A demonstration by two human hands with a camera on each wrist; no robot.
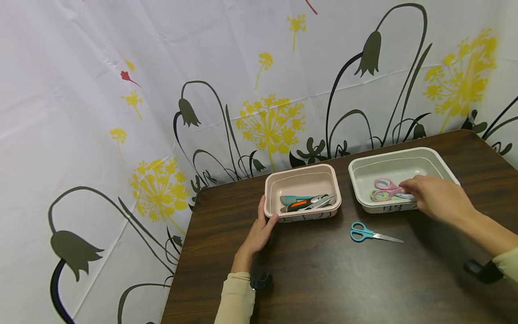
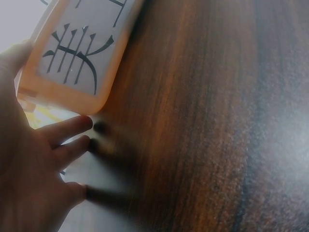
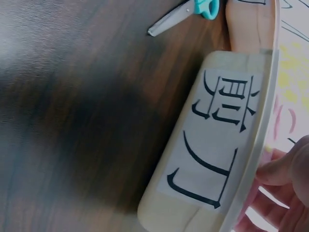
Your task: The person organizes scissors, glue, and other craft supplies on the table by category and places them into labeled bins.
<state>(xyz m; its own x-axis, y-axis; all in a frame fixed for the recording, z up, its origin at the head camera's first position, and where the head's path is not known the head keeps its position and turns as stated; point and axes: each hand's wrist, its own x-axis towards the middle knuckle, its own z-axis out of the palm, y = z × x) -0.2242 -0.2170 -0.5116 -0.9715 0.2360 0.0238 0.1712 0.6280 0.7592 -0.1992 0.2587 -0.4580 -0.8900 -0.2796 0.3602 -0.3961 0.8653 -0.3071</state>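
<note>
My right hand [image 1: 439, 198] reaches over the front of the off-white bin [image 1: 372, 208] and pinches pink-handled scissors [image 1: 394, 191], the handles pointing left. Light green handles [image 1: 373, 196] show beneath them inside that bin. In the right wrist view the bin's front label [image 3: 207, 140] faces the camera, and its rim partly hides my fingers. My left hand [image 1: 256, 231] rests at the left front corner of the pale pink bin [image 1: 299, 184], its fingers extended along the side. Several utility knives, including a teal one [image 1: 293, 199] and a black-and-orange one [image 1: 297, 205], lie in the pink bin.
Teal-handled scissors [image 1: 368, 233] lie on the dark wooden table [image 1: 315, 274] in front of the two bins, blades pointing right. Behind the table hangs a white curtain [image 1: 226, 54] with flower prints. The two bins stand side by side near the back edge.
</note>
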